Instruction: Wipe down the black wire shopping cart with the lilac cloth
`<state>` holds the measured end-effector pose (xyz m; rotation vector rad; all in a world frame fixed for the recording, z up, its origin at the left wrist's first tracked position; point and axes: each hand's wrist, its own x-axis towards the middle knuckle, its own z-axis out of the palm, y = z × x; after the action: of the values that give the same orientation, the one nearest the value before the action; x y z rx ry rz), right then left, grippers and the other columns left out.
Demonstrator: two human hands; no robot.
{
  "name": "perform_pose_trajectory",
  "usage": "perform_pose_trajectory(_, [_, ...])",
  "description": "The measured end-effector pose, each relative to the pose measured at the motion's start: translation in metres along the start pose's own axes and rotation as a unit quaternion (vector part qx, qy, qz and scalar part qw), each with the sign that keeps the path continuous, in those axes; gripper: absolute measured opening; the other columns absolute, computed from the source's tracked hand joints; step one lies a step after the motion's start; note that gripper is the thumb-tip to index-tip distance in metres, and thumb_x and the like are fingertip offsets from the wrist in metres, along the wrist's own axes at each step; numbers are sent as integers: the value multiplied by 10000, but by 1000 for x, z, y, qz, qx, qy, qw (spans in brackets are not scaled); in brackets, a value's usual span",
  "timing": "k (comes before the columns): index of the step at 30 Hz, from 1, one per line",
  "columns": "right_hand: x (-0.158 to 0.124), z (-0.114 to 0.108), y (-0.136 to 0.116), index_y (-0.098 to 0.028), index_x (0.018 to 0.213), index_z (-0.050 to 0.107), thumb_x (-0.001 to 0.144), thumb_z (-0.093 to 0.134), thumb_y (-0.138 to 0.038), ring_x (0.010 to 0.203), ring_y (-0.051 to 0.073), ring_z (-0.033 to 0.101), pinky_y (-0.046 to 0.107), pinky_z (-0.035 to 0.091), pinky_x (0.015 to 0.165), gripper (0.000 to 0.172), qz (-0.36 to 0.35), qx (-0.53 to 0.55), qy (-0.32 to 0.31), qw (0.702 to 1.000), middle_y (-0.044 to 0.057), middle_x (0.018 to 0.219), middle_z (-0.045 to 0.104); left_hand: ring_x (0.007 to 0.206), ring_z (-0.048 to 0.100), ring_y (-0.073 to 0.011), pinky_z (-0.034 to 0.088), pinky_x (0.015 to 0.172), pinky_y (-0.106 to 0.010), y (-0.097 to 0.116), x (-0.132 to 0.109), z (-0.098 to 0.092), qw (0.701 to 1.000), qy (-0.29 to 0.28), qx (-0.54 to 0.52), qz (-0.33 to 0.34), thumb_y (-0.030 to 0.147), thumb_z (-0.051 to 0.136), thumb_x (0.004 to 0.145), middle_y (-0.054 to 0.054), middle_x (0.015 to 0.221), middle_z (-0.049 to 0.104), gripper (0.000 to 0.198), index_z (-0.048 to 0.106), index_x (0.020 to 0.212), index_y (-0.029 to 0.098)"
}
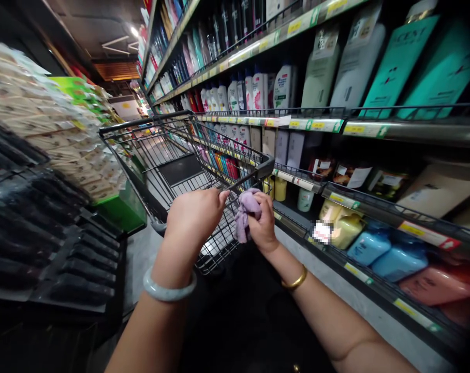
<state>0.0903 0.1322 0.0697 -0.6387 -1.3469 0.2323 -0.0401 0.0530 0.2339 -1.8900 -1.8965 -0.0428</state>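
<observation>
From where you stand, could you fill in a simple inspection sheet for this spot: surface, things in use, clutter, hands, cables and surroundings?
Surface: pale grey floor, showing beside the cart.
Things in use: a wire shopping cart and a bunched purple cloth.
Clutter: nothing seen loose on the visible floor.
Left hand: over the cart's near bar; its grip is mostly hidden.
Right hand: closed around the cloth.
Cables: nothing seen.
Surroundings: shelves of bottles on the right; packaged goods stacked on the left; a bright ceiling light ahead.
</observation>
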Motion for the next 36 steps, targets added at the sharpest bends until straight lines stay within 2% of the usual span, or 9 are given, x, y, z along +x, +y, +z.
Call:
perform_pose_trajectory(5, [42,-10,-4,-283,1186,615,807,608,-71,1246,255,566,505,470,1154,434,-4,-7,55,998,80,1267,577,715,702,-320,348,588,-350,2,-3,0,1000,-4,4,-24,574,317,1057,-121,776,740,590,754,870,225])
perform_pose_trajectory(9, [21,-6,22,-274,1190,626,767,631,-84,1241,289,558,550,483,1119,464,-24,-56,17,998,98,1269,565,720,715,-313,342,585,-338,1,-3,2,1000,0,6,-21,564,283,1065,-127,769,737,607,740,888,206])
perform_pose_trajectory(12, [-4,-5,35,-259,1174,621,752,601,-91,1246,279,562,539,469,1139,456,31,-62,21,997,95,1267,565,745,726,-331,363,589,-344,-3,-2,2,1000,-5,10,-10,558,241,1068,-127,780,740,626,727,894,204])
perform_pose_trajectory(16, [9,-4,14,-249,1147,638,748,546,-68,1222,242,583,471,465,1150,448,89,-39,28,995,81,1235,604,782,735,-363,404,610,-363,-9,2,3,1000,-21,19,-13,569,189,1064,-132,807,747,664,721,903,207])
perform_pose_trajectory(20, [28,5,-14,-269,1177,660,766,587,-41,1240,246,591,455,473,1134,476,-12,-9,-39,999,71,1275,628,805,740,-369,404,613,-371,-13,6,4,999,-36,34,-17,577,167,1060,-138,844,757,672,719,955,210])
perform_pose_trajectory(23, [9,10,-4,-278,1145,680,787,605,-47,1169,237,610,431,510,1059,432,-46,-36,-68,996,61,1222,646,810,743,-365,384,602,-367,-17,8,5,998,-34,43,-9,573,173,1061,-134,839,756,652,709,975,211])
perform_pose_trajectory(28, [-23,4,35,-244,1106,662,756,553,-68,1174,249,604,448,522,1042,406,52,-57,-7,997,86,1200,621,799,744,-371,364,585,-358,-24,11,8,998,-41,39,-10,577,176,1063,-122,807,750,648,701,942,216])
perform_pose_trajectory(31, [-17,7,27,-234,1133,654,771,531,-66,1225,257,587,467,486,1110,417,91,-46,17,995,100,1220,616,802,744,-371,385,600,-357,-27,12,12,999,-29,34,0,586,193,1063,-125,811,754,646,705,934,213])
perform_pose_trajectory(36, [-21,21,-1,-256,1153,702,749,566,-34,1184,259,580,436,504,1053,481,4,-34,-113,993,82,1231,624,813,745,-369,426,635,-372,-32,12,19,999,11,31,8,595,194,1065,-141,794,748,674,734,976,201])
